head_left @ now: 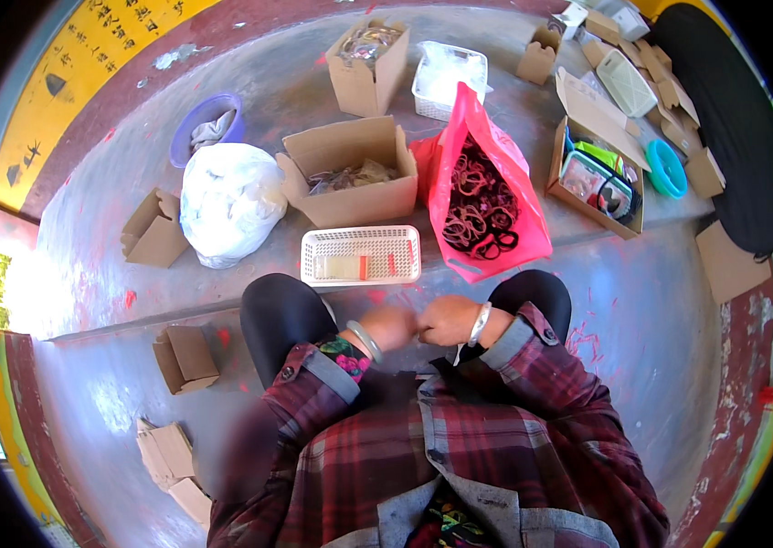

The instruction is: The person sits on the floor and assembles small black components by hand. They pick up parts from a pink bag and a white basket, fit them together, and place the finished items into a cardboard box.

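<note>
Over my lap, my left hand (388,327) and my right hand (449,320) meet with fingers curled closed. Whatever they may hold is too small or hidden to make out; the left one is slightly blurred. A short pale strip (459,354) hangs below the right hand. Just beyond my knees lies a white plastic basket (361,230) with a clear packet (339,267) and small red pieces inside. To its right, a pink plastic bag (533,239) gapes, full of dark and pinkish hair ties (471,222).
Behind the basket stands an open cardboard box (350,208) of clear packets, with a stuffed white bag (227,205) and a purple basin (179,146) to its left. Further right are a box of supplies (598,187) and a teal basket (667,169). A step edge (167,313) crosses the floor.
</note>
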Motion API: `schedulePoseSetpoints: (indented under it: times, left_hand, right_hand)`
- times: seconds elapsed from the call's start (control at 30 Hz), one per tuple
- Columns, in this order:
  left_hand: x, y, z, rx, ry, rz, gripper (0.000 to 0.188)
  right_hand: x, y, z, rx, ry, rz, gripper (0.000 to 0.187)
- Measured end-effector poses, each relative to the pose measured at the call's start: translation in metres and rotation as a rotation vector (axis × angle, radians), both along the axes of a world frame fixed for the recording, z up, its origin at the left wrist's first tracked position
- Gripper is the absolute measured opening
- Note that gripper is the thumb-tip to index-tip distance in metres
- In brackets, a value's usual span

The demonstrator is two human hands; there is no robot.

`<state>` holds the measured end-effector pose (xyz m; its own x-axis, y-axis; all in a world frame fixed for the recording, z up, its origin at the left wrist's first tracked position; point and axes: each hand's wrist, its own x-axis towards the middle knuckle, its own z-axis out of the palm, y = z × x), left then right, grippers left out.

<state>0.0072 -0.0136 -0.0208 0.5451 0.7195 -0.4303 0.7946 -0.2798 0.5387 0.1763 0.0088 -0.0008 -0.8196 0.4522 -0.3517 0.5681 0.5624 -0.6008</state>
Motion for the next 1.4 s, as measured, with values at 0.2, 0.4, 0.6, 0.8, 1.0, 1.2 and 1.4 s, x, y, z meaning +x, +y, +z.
schedulePoseSetpoints:
  times: [0.2,0.4,0.6,0.8,1.0,1.2,1.4]
  left_hand:
    - [-0.021,0.047,-0.029,0.194,0.242,0.176,0.024]
    - [-0.04,0.089,-0.105,0.338,0.083,0.358,0.026]
    - [-0.036,0.098,-0.136,0.38,0.203,0.341,0.026]
    - [-0.03,0.097,-0.132,0.37,0.245,0.379,0.025]
    - [-0.037,0.104,-0.146,0.417,0.238,0.446,0.028]
    - [-0.049,0.106,-0.144,0.423,0.307,0.504,0.023]
    - [-0.05,0.106,-0.136,0.514,0.263,0.483,0.022]
  right_hand:
    - [-0.004,-0.018,-0.004,0.137,-0.35,0.001,0.015]
    - [-0.012,-0.014,-0.018,0.171,-0.282,0.029,0.016]
    - [-0.014,-0.006,-0.022,0.191,-0.254,0.001,0.016]
    - [-0.02,-0.004,-0.015,0.179,-0.232,0.011,0.019]
    - [-0.022,-0.004,-0.025,0.176,-0.19,0.012,0.019]
    - [-0.019,-0.004,-0.036,0.152,-0.203,0.022,0.017]
    - [-0.021,-0.003,-0.036,0.163,-0.218,0.031,0.017]
